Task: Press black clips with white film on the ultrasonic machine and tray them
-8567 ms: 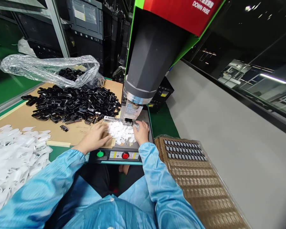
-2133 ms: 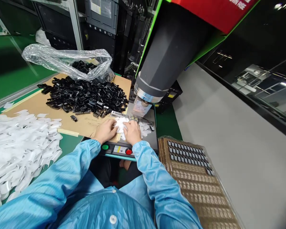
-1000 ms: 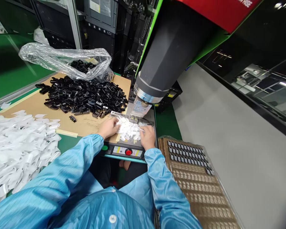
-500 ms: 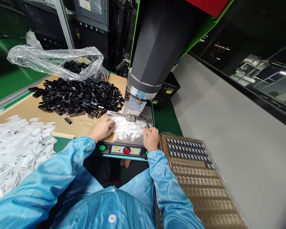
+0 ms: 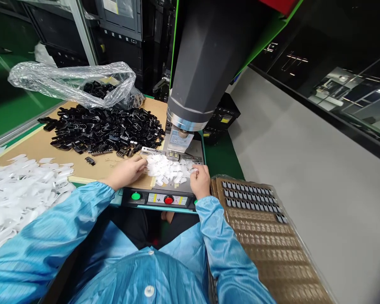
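White pieces: a small heap of thin white plastic pieces [image 5: 167, 169] lies on the grey plate of the press, just in front of its head, between the two hands.
Left hand: the left hand [image 5: 126, 171] rests at the left edge of the heap, palm down, fingers loosely curled, fingertips touching the nearest white pieces; whether it has one pinched cannot be told.
Right hand: the right hand [image 5: 200, 181] sits at the right edge of the heap, fingers bent inward with the tips at a white piece; the grip itself is hidden by the knuckles.
Press head: a large dark grey cylinder [image 5: 199, 63] with a bright metal ring hangs over the plate, its small block [image 5: 179, 139] just behind the heap.
Buttons: a green button [image 5: 135, 196] and a red button [image 5: 168, 200] sit on the front panel, below the hands.
Black parts: a wide pile of black plastic parts [image 5: 103, 128] lies on a cardboard sheet [image 5: 34, 147] to the left, with a clear plastic bag [image 5: 72, 82] holding more behind it.
Loose white stock: a larger spread of white pieces [image 5: 15, 194] covers the green worktop [image 5: 224, 158] at far left.
Trays: a stack of brown blister trays [image 5: 262, 240] stands just right of the right hand, its far rows filled with small dark parts.
Sleeves: both arms wear light blue sleeves [image 5: 50, 249].
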`<action>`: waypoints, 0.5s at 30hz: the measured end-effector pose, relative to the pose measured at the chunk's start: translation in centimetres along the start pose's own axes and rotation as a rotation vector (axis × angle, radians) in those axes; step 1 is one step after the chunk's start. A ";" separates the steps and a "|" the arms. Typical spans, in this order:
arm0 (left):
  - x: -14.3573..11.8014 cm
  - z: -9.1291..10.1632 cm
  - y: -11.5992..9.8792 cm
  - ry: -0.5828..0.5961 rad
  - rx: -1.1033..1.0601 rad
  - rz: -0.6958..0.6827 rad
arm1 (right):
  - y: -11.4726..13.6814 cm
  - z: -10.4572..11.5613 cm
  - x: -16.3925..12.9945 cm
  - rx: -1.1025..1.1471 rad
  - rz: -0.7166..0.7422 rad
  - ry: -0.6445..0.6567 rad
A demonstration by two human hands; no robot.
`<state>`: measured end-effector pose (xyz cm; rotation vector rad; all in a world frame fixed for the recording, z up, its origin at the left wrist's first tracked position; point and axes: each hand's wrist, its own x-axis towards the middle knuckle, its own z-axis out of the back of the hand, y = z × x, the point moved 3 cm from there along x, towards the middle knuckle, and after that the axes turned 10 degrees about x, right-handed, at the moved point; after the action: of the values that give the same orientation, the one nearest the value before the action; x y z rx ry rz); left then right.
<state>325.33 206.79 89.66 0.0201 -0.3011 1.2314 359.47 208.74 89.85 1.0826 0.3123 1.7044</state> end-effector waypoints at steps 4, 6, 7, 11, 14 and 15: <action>0.3 0.1 0.3 -0.138 -0.133 -0.006 | 0.2 -0.4 0.6 0.003 -0.019 -0.047; 0.9 0.1 -0.3 -0.195 -0.170 -0.026 | 0.4 -0.7 1.1 -0.014 0.024 -0.050; 1.4 0.0 -0.7 -0.211 -0.184 -0.033 | 0.4 -1.0 1.3 -0.013 0.043 -0.042; 4.1 -1.1 -2.5 -0.216 -0.216 -0.008 | 0.0 -2.1 2.3 0.033 0.011 0.012; 6.7 -2.2 -4.0 -0.209 -0.211 -0.005 | -0.5 -3.0 3.0 0.053 -0.044 0.034; 7.5 -2.6 -4.4 -0.199 -0.197 -0.011 | -0.7 -3.3 3.2 0.057 -0.041 0.038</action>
<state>332.25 212.70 89.59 -0.0262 -0.5941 1.1864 357.15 212.69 89.18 1.0798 0.4070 1.6899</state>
